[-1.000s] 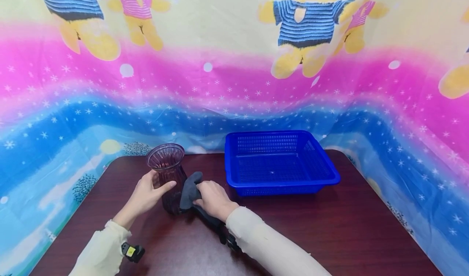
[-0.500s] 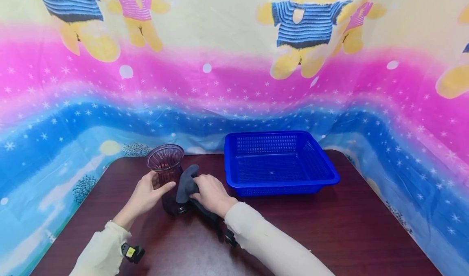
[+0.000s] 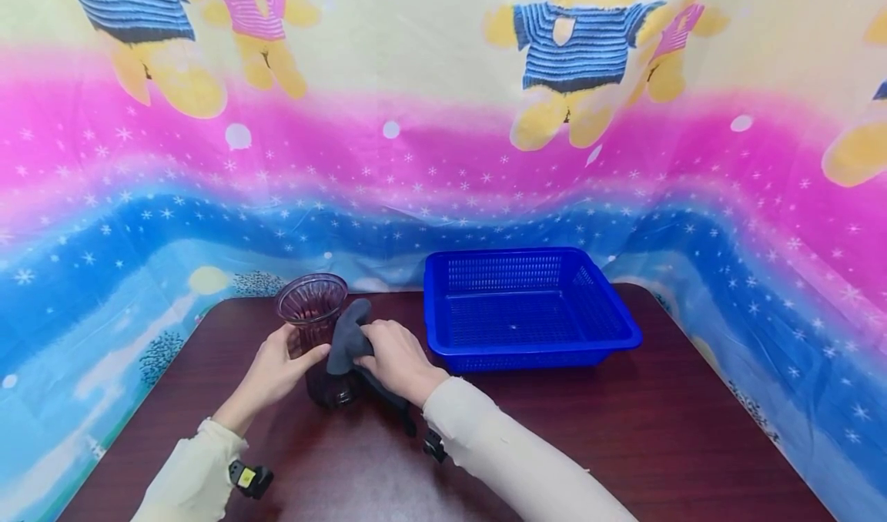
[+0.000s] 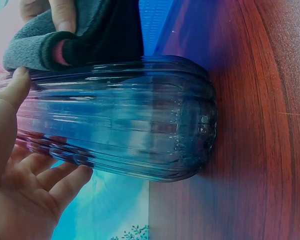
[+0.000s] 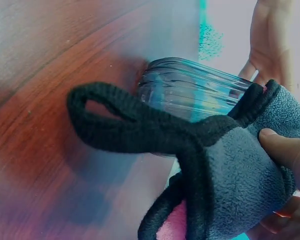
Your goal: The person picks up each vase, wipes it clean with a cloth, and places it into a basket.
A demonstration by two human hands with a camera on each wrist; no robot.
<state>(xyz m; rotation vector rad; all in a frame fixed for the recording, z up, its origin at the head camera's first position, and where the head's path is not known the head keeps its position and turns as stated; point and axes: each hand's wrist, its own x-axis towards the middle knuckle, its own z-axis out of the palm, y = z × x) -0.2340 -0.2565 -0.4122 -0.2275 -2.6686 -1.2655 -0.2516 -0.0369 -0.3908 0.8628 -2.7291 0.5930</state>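
Wiping step, by the look. Left hand (image 3: 277,368) curls round the upright glass vase (image 3: 315,329) near the surface's left rear corner. Right hand (image 3: 391,360) pinches grey cloth (image 3: 344,342) against its side. Next move calls for a steady vase.

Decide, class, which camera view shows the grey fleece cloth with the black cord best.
The right wrist view: the grey fleece cloth with the black cord fills it, looped cord clear. The head view shows it small against the ribbed glass vase; the left wrist view catches only its edge.

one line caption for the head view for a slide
Left hand steadies a ribbed glass vase while right hand presses a grey cloth against it.
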